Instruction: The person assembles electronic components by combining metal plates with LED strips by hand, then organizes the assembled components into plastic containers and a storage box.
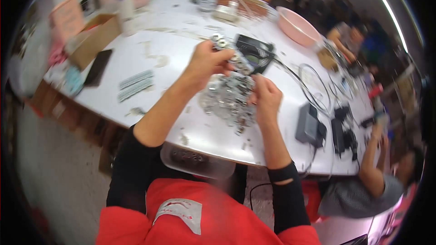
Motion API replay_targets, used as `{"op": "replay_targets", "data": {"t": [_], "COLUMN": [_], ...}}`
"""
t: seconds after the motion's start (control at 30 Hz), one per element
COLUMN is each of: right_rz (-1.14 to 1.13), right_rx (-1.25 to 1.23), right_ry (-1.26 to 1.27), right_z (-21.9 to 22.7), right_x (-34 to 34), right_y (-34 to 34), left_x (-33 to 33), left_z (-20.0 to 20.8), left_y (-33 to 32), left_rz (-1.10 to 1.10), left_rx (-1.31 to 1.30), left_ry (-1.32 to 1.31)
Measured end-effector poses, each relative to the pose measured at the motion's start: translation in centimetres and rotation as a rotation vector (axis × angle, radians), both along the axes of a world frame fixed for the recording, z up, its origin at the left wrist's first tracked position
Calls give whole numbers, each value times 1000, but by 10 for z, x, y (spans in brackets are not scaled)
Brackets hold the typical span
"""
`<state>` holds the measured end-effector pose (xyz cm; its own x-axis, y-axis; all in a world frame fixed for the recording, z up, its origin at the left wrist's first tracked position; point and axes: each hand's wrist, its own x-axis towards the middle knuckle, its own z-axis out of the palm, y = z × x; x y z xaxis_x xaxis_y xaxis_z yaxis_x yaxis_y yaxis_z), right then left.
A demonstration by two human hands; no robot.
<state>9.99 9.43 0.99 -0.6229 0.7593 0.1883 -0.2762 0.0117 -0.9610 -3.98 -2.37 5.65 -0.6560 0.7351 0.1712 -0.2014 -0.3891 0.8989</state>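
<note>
My left hand (205, 66) is closed around a narrow grey strip (240, 62) with a row of round, shiny metal pieces along it. The strip slants from the upper left down toward my right hand (267, 96). At its lower end the fingers of my right hand are pinched together; what they hold, if anything, is too small and blurred to make out. Under both hands a pile of small shiny metal parts (230, 96) is spread on the white table (213, 143). Just behind the strip lies a black device with a round opening (256, 53).
Grey ridged strips (136, 85) and a dark phone (98, 67) lie to the left, near a cardboard box (95, 38). Black power adapters (311, 125) and cables are at the right. A pink basin (298, 26) stands farther back. A tray (197, 162) sits below the front edge. Co-workers sit around.
</note>
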Motion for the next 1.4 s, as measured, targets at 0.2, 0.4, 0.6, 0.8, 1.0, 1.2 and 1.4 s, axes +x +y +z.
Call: {"op": "replay_targets", "data": {"t": [0.2, 0.4, 0.6, 0.8, 1.0, 1.2, 1.4], "right_rz": [24, 18, -146, -259, -219, -208, -181], "right_rx": [-168, -192, 438, 1117, 1190, 1399, 1028], "right_ry": [112, 121, 87, 75, 90, 107, 17], "right_z": [8, 12, 4, -2, -1, 1, -2], "right_x": [21, 25, 22, 19, 19, 17, 16], "right_y": [10, 4, 1, 3, 6, 13, 10], "left_x": [32, 33, 27, 30, 22, 14, 16], "left_z": [-21, -33, -35, -34, -32, -36, -29], "left_y": [32, 33, 29, 26, 22, 21, 17], "left_rz": [-125, -73, -67, -5, -60, -184, -227], "left_rx": [-7, 35, 34, -13, -61, -151, -263], "left_ry": [-120, -260, -333, -290, -336, -512, -373]}}
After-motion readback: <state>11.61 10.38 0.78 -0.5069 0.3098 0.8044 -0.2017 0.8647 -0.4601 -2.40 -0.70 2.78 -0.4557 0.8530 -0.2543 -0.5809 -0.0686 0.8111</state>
